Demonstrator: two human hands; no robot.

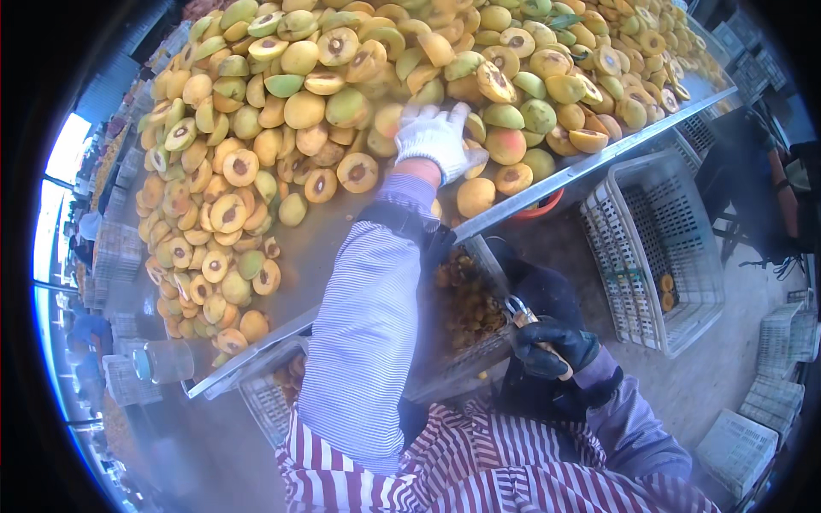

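A large heap of yellow peaches point(305, 110), many cut in half with brown pits or pit hollows showing, covers a metal table point(321, 248). My left hand point(432, 141), in a white glove, reaches into the heap. Its fingers are spread over the fruit, the thumb apart on the right; no peach shows gripped in it. Nearer my body, my right hand point(556, 346), in a dark glove, is closed round a pitting tool point(522, 312) with a wooden handle and a looped metal end. That tool is apart from the fruit on the table.
The table's metal edge point(590, 165) runs between me and the heap. Below it stands a container of peach scraps point(466, 299). A pale plastic crate point(654, 248) is on the floor to the right, near a red bucket rim point(543, 207). A clear bottle point(171, 361) lies at the left corner.
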